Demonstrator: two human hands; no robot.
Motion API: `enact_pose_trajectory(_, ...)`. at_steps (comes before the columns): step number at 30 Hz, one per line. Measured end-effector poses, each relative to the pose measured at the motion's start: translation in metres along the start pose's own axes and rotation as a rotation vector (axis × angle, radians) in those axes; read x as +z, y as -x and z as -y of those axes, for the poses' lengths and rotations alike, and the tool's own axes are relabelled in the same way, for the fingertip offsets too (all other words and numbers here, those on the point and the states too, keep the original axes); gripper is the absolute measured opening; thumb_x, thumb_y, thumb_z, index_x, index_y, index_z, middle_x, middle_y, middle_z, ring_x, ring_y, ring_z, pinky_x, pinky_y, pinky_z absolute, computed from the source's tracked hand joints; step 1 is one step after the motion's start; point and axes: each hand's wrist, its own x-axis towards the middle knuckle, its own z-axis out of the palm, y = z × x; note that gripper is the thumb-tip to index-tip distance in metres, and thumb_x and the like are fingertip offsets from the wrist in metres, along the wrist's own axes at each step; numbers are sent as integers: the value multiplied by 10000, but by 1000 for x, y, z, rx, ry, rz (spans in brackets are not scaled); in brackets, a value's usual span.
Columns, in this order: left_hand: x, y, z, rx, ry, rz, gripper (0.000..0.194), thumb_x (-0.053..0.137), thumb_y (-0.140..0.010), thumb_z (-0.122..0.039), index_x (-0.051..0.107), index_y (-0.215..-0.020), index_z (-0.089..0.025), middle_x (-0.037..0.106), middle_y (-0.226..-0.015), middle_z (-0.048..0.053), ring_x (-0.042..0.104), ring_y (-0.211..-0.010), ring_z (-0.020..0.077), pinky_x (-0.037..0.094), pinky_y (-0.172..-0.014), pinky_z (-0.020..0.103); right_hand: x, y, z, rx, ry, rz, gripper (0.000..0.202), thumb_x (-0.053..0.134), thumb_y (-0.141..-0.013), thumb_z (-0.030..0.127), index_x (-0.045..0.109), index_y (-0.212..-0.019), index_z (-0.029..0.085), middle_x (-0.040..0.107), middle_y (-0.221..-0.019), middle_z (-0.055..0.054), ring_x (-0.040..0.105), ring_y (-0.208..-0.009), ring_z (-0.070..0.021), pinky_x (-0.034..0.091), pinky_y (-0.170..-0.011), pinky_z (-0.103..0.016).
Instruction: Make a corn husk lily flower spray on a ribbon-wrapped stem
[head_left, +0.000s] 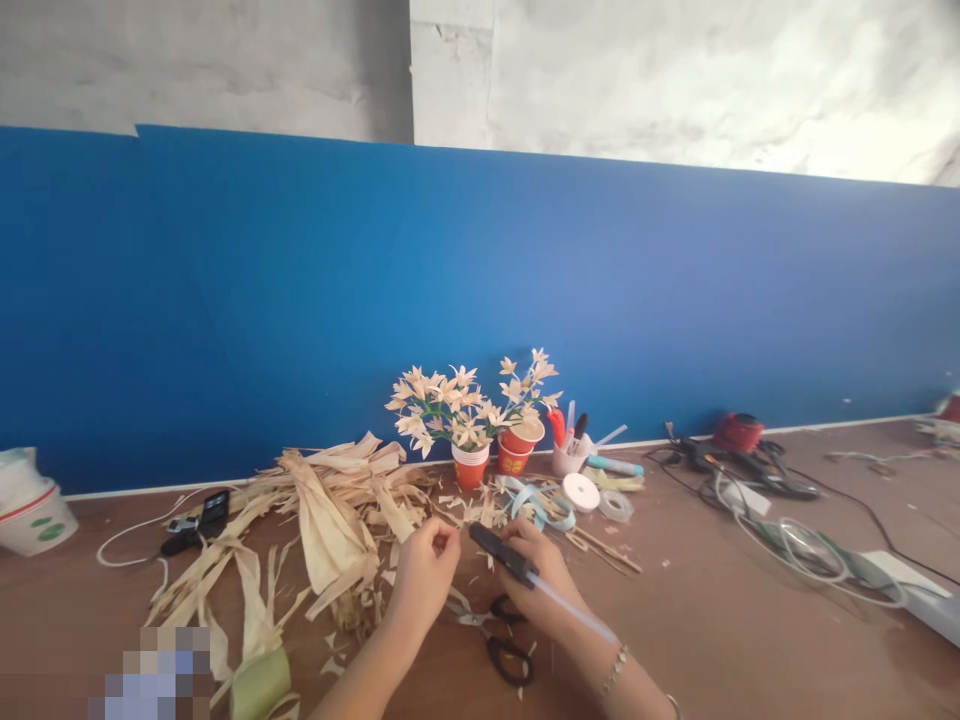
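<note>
My right hand (546,572) is wrapped round a black glue gun (496,550), and a translucent glue stick (574,608) runs out of its back end along my wrist. The gun's front end points left, towards my left hand (427,568). The fingers of that hand are pinched together, and whatever they hold is too small to make out. Below and between my hands lies a pair of scissors (510,660) with dark handles. A heap of dried corn husks (330,525) spreads to the left of my left hand.
Pale husk flowers (450,400) stand in a red-and-white paper cup (471,470), beside more red cups (515,455). A pen cup (568,460), blue ribbon (544,505) and tape rolls (581,492) lie right of them. Cables (795,560) cover the right side; a blue panel (480,290) stands behind.
</note>
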Motion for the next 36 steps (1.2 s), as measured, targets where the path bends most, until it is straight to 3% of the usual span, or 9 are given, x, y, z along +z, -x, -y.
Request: enact_pose_trajectory(36, -2, 1, -5, -10, -23, -2, 179, 458, -736, -287, 537, -600, -202, 580, -551, -9, 547, -554, 161, 383, -562, 249, 2, 0, 2, -2, 33, 5, 126, 522, -712, 104, 602, -643, 173, 564, -804, -20, 550, -654, -118, 416, -602, -209)
